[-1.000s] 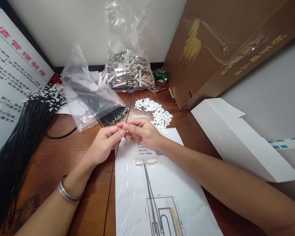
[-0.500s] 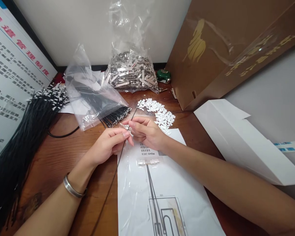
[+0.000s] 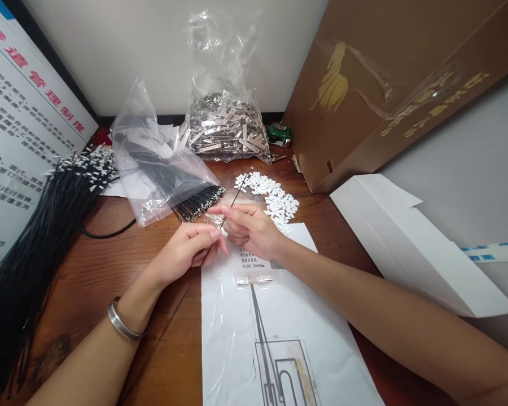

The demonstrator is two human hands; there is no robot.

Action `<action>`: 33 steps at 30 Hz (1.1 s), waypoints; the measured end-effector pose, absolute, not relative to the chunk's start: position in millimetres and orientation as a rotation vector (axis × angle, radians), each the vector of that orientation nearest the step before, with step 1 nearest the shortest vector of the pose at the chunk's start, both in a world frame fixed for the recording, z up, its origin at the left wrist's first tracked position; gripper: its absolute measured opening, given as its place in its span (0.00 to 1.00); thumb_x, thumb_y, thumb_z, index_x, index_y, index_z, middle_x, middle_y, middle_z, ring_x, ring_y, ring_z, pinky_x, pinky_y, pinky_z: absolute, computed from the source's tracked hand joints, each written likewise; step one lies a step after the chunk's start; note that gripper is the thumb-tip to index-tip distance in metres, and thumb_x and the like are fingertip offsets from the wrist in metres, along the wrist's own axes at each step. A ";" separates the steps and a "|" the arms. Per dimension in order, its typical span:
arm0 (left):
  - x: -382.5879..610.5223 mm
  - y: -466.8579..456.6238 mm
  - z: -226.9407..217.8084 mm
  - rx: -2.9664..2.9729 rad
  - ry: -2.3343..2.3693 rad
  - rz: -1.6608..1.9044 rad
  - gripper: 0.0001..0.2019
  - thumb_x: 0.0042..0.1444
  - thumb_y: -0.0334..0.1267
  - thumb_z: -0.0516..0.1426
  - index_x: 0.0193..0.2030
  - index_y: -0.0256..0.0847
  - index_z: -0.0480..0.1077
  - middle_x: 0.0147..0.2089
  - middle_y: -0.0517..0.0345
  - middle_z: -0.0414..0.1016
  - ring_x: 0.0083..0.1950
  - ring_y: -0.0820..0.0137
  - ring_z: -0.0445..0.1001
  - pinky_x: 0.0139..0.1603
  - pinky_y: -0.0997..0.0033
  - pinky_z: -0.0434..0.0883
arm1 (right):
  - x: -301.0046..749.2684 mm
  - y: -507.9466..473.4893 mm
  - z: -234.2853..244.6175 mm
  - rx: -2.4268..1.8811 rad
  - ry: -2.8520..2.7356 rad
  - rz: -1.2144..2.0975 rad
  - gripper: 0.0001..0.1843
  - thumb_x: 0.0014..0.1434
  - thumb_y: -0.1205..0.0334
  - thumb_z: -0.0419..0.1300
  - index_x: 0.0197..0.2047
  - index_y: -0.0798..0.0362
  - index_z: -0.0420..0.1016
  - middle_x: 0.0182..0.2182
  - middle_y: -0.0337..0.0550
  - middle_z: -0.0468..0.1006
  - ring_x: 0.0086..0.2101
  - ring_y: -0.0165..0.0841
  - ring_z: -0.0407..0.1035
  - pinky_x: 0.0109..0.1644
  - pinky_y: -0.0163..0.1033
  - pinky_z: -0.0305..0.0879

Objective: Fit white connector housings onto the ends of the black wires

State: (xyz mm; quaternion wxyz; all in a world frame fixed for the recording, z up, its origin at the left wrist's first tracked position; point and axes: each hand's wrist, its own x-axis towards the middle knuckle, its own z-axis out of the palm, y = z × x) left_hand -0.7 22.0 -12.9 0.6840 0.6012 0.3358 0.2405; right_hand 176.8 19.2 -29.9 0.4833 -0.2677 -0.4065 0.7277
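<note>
A thin black wire (image 3: 238, 196) runs slantwise through both hands, its upper end over the edge of a pile of small white connector housings (image 3: 281, 204). My left hand (image 3: 190, 248) pinches the wire between thumb and forefinger. Just above and to the right, my right hand (image 3: 252, 226) grips it too, thumb against the fingers. Whether anything sits on the wire's tip is too small to tell. Beyond my left hand, a bundle of black wires with metal ends (image 3: 198, 202) sticks out of a clear plastic bag (image 3: 152, 163). Beneath my hands lies a printed drawing sheet (image 3: 224, 338).
A clear bag of metal strips (image 3: 224, 127) stands against the wall, beside a green tape measure (image 3: 279, 135). At the left hangs a large bundle of black wires with white ends (image 3: 46, 237). A brown box (image 3: 364, 96) and a folded white card (image 3: 410, 242) occupy the right.
The wire has tilted further to the right, its upper end now over the white pile. Both hands stay closed on it, nearly in place. The view has shifted slightly.
</note>
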 end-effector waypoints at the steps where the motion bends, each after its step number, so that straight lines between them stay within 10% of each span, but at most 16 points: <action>1: -0.6 22.1 -12.9 1.362 0.755 0.545 0.21 0.60 0.52 0.57 0.28 0.35 0.76 0.17 0.63 0.61 0.18 0.77 0.54 0.20 0.74 0.49 | 177.0 19.3 -29.8 -0.655 -1.007 1.776 0.18 0.55 0.48 0.69 0.42 0.53 0.83 0.14 0.23 0.49 0.17 0.21 0.38 0.21 0.35 0.32; 15: 4.7 19.4 -8.1 1.189 0.788 0.553 0.20 0.54 0.55 0.64 0.33 0.37 0.72 0.18 0.63 0.71 0.14 0.76 0.65 0.16 0.77 0.61 | 174.6 18.0 -34.3 -0.701 -1.043 1.665 0.28 0.60 0.42 0.63 0.54 0.54 0.79 0.15 0.24 0.50 0.17 0.23 0.41 0.21 0.35 0.36; 25: 6.7 19.5 -13.3 1.185 0.687 0.601 0.23 0.55 0.56 0.65 0.33 0.32 0.76 0.25 0.50 0.81 0.23 0.69 0.77 0.28 0.72 0.74 | 171.8 15.6 -32.5 -0.686 -1.217 1.604 0.22 0.59 0.46 0.65 0.45 0.56 0.83 0.16 0.28 0.58 0.19 0.23 0.54 0.21 0.33 0.47; 33: 7.0 19.7 -13.3 1.132 0.717 0.597 0.23 0.54 0.56 0.65 0.35 0.33 0.74 0.25 0.50 0.80 0.25 0.68 0.78 0.30 0.72 0.75 | 171.9 15.7 -34.2 -0.827 -0.963 1.512 0.17 0.53 0.52 0.71 0.41 0.54 0.84 0.15 0.26 0.58 0.17 0.19 0.45 0.21 0.33 0.43</action>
